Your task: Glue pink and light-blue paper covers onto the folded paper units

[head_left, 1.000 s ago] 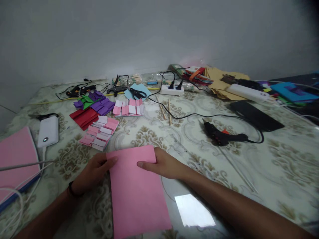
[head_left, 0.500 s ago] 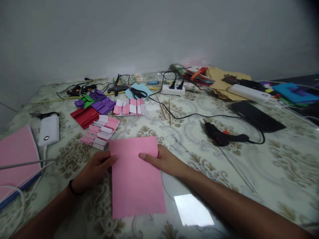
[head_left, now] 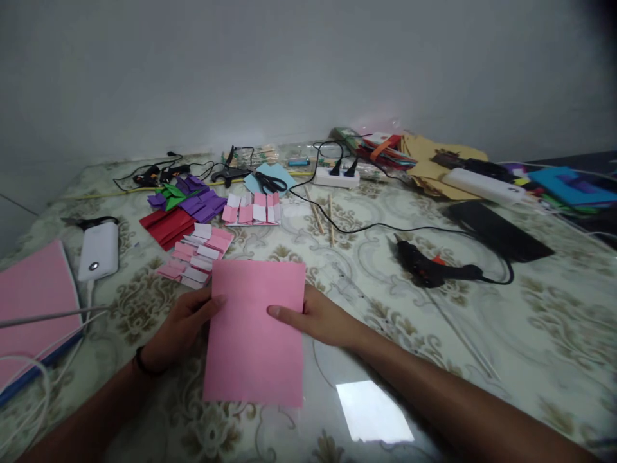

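Note:
A plain pink sheet of paper (head_left: 255, 354) is held up over the table between my two hands. My left hand (head_left: 186, 325) pinches its left edge, thumb on the front face. On the opposite edge, my right hand (head_left: 322, 315) grips with the thumb across the front and the other fingers hidden behind. Just beyond the sheet lie a pink-and-white folded paper piece (head_left: 200, 251) and a second one (head_left: 253, 210). Red folded paper (head_left: 166, 226) and purple folded paper (head_left: 205, 204) sit behind them on the left.
A black glue gun (head_left: 434, 265) rests at right, its cord running to a white power strip (head_left: 337, 177). Black scissors (head_left: 270, 182) lie at the back. A white power bank (head_left: 99, 251) and a pink paper stack (head_left: 36, 302) occupy the left. A black phone-like slab (head_left: 501, 231) lies right.
The pink sheet has tilted, its lower edge swinging left and slightly up. Both hands keep their hold with little movement. The camera view has shifted slightly.

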The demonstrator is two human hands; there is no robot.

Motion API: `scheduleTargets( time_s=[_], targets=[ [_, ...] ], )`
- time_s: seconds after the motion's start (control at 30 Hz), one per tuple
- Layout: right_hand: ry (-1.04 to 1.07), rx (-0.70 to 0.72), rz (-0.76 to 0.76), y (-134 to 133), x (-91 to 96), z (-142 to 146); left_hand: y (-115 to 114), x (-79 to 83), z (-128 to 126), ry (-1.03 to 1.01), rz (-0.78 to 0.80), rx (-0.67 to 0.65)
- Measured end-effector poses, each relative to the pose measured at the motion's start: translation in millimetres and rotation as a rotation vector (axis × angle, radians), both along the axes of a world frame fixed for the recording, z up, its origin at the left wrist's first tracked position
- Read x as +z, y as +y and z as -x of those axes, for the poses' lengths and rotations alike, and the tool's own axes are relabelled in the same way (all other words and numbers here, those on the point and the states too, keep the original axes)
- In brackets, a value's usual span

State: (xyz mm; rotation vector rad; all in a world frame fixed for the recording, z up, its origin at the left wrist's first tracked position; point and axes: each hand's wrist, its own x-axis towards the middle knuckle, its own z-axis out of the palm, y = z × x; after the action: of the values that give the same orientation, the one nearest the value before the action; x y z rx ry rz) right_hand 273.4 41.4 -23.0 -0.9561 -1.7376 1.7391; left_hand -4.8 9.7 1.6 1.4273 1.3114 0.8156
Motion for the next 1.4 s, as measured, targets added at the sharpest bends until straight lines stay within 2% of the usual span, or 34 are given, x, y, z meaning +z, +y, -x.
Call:
scheduleTargets(
  time_s=[0.13,0.33,0.43,0.57,0.63,0.73,0.93,1.0,1.13,1.2,1.27,1.4],
  targets=[
    [0.012,0.014,-0.004,0,-1.5,0,1,-0.8,1,0.006,0.006,-0.009],
    [0.038,-0.072,0.063,2,-5.0,1,0,-2.6,4,0.039,0.081,-0.147],
    [0.007,-0.04,0.012,2,-1.7,1,-2,-3.0,4,-0.002,0.089,-0.094],
    [-0.041,0.037,-0.061,-2,3.1,0,-2,-6.9,4,-0.014,0.012,0.038],
    [-0.044,0.03,-0.065,-4,3.7,0,-1,-9.1,5,-0.005,-0.03,0.037],
    [-0.104,-0.035,-0.034,-5,2.5,1,2,-9.8,4,0.053,-0.052,-0.042],
    [-0.091,-0.146,0.03,-5,-0.5,2,2,-6.1,3,0.227,-0.036,-0.32],
    [-0.116,-0.127,0.03,-5,-1.0,1,1,-6.3,3,0.193,-0.022,-0.287],
    [-0.11,-0.07,-0.014,-5,0.4,1,-1,-6.5,2,0.065,0.015,-0.079],
    [-0.098,-0.057,-0.03,-7,2.5,1,0,-5.4,1,0.074,-0.015,-0.023],
    [-0.114,-0.105,-0.001,-7,5.2,-2,1,-4.0,0,0.158,-0.069,-0.039],
    [-0.11,-0.355,0.079,1,9.7,-15,2,-2.2,-2,0.347,-0.169,-0.146]
  ],
)
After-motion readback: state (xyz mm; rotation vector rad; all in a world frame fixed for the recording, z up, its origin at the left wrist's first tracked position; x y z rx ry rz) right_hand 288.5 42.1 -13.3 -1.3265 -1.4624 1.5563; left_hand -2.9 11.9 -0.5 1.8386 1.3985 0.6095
